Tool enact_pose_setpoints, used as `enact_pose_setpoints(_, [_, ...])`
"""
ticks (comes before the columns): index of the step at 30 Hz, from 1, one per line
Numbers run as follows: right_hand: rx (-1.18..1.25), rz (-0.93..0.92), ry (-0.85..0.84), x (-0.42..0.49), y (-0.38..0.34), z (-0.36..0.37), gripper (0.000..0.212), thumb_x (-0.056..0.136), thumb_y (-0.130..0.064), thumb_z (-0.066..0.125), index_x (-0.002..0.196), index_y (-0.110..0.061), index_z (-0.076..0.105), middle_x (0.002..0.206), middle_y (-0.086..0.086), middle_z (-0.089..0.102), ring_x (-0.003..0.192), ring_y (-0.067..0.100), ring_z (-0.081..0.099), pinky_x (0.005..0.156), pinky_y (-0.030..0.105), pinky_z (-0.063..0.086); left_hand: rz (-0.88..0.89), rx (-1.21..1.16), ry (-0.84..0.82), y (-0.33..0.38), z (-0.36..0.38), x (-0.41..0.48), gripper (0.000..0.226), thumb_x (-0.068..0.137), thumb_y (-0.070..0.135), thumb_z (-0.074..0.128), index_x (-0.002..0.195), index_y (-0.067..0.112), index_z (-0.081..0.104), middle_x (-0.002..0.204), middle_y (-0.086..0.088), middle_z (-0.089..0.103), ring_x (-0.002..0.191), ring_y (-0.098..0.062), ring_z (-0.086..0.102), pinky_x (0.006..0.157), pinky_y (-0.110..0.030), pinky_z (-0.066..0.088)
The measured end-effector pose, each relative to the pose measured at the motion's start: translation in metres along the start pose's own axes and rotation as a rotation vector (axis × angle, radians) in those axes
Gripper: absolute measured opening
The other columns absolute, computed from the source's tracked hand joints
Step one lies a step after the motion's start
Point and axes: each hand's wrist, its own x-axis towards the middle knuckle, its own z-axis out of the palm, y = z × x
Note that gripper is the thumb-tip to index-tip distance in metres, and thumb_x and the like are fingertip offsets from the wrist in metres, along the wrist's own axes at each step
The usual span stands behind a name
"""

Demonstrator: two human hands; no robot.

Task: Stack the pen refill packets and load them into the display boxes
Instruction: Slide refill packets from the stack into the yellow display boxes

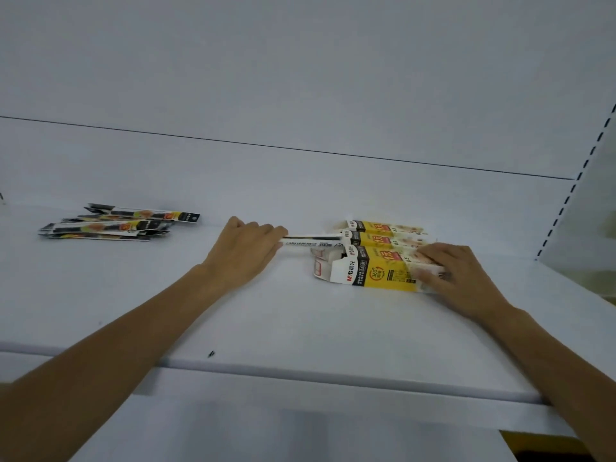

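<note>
The left hand [245, 248] curls its fingers round a stack of pen refill packets [313, 240], feeding it into the box just behind the near yellow display box [376, 271]. The right hand [456, 275] presses that near box with flat fingers. The stack may snag the open flap and buckle.

head | looks forward, down | near white shelf [300, 328] | single view
</note>
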Motion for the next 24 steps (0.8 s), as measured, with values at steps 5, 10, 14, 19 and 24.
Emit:
enact_pose_setpoints(5, [0.063,-0.004,0.035,0.0,0.0,0.001,0.063,0.077,-0.059,0.05,0.125,-0.019,0.057,0.129,-0.003,0.05,0.121,0.014,0.033,0.096,0.019,0.023,0.067,0.066,0.104,0.0,0.012,-0.009,0.008,0.083,0.017,0.063,0.09,0.016,0.065,0.061,0.004,0.065,0.05,-0.021,0.06,0.057,-0.031,0.045])
enact_pose_setpoints(10, [0.059,-0.005,0.045,0.001,0.001,0.003,0.065,0.075,-0.06,0.048,0.125,-0.019,0.056,0.128,-0.003,0.049,0.12,0.015,0.034,0.096,0.019,0.024,0.132,0.017,0.124,0.0,0.011,-0.012,0.016,0.087,0.025,0.038,0.097,0.019,0.048,0.057,0.005,0.062,0.049,-0.02,0.059,0.056,-0.029,0.048])
enact_pose_setpoints(14, [0.055,0.001,0.041,0.0,-0.001,0.002,0.067,0.076,-0.061,0.045,0.127,-0.019,0.055,0.129,-0.003,0.048,0.121,0.015,0.032,0.095,0.022,0.027,0.176,0.064,0.122,-0.003,0.011,-0.015,0.017,0.087,0.025,0.037,0.098,0.018,0.047,0.056,0.004,0.062,0.047,-0.02,0.059,0.058,-0.027,0.049])
enact_pose_setpoints(19, [0.051,0.005,0.05,0.0,-0.001,0.003,0.054,0.084,-0.05,0.054,0.129,-0.019,0.053,0.131,-0.003,0.047,0.121,0.014,0.031,0.096,0.023,0.028,0.185,0.004,0.121,-0.001,0.013,-0.012,0.016,0.084,0.022,0.036,0.095,0.014,0.044,0.055,-0.002,0.059,0.038,-0.025,0.051,0.04,-0.026,0.043])
enact_pose_setpoints(24, [0.044,0.013,0.05,-0.001,0.0,0.003,0.058,0.084,-0.058,0.051,0.128,-0.02,0.053,0.13,-0.004,0.048,0.122,0.015,0.032,0.097,0.026,0.03,0.182,0.011,0.126,0.002,0.014,-0.013,0.018,0.082,0.022,0.036,0.096,0.016,0.045,0.051,0.001,0.055,0.037,-0.024,0.049,0.043,-0.023,0.039])
